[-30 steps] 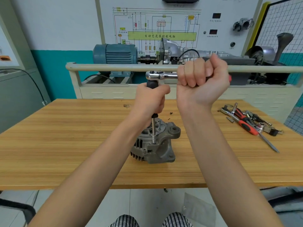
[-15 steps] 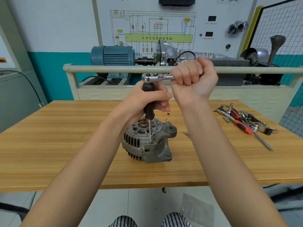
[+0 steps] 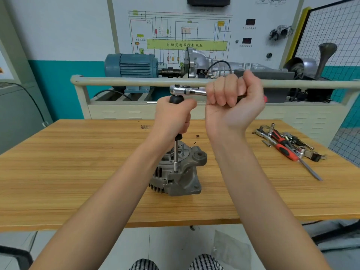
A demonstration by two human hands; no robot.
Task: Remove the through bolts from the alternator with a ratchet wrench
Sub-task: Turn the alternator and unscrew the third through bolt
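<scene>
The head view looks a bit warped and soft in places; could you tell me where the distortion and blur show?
In the head view, wide-angle distortion bows the grey rail and the table edges; the right hand on the ratchet wrench is slightly motion-blurred, as is the left hand; the alternator is fairly sharp; lighting is even and soft, without harsh glare.

Bright even light; wide-angle edge bending; slight motion blur.
</scene>
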